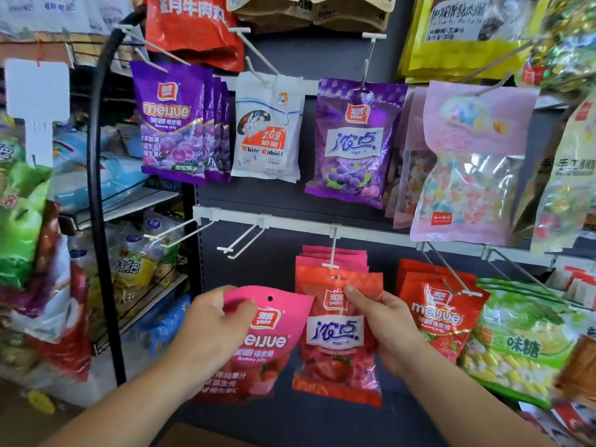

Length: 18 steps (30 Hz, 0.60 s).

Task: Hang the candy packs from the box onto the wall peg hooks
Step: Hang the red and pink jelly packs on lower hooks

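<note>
Grip of left hand [211, 321]: clamped on the top left corner of pink candy pack [271, 343], held before the lower wall panel, hang hole on no hook. Grip of right hand [383, 324]: pinches the right edge of red candy pack [335, 350], whose top sits just under the peg hook [332, 253] tip. Cannot tell if it is threaded. Bare hook [240, 241] juts out up-left.

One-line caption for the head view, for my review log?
Left hand holds a pink candy pack while the right hand pinches a red pack just below a white peg hook.
</note>
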{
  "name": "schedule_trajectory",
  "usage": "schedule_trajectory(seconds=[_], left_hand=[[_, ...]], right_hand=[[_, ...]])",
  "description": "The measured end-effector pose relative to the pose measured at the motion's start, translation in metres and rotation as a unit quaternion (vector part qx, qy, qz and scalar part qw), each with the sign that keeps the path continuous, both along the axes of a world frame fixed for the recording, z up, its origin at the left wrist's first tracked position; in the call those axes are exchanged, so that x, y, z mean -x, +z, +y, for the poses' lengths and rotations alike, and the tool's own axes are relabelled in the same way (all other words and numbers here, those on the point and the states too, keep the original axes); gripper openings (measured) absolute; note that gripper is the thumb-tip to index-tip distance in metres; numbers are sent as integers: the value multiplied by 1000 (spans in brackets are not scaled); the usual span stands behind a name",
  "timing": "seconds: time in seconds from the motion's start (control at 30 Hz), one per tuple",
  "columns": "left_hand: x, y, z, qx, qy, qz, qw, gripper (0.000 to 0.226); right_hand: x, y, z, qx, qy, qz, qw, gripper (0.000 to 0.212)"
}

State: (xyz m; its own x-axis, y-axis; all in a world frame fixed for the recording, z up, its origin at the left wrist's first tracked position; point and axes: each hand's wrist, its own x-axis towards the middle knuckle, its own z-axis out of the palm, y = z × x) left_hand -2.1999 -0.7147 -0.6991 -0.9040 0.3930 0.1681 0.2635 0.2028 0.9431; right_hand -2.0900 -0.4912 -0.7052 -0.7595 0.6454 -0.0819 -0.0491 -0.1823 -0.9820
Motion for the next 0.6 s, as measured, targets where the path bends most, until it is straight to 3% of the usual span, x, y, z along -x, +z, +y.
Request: schedule_trajectory(seconds=[0.33,0.6], left_hand=[[-8,8,87,-54,-119,-12,991,9],[-2,-2,127,-115,-56,-36,991,12]], right_hand=[[-60,-21,18,-3,-124,0,992,13],[-99,-10,50,34,-140,11,990,14]])
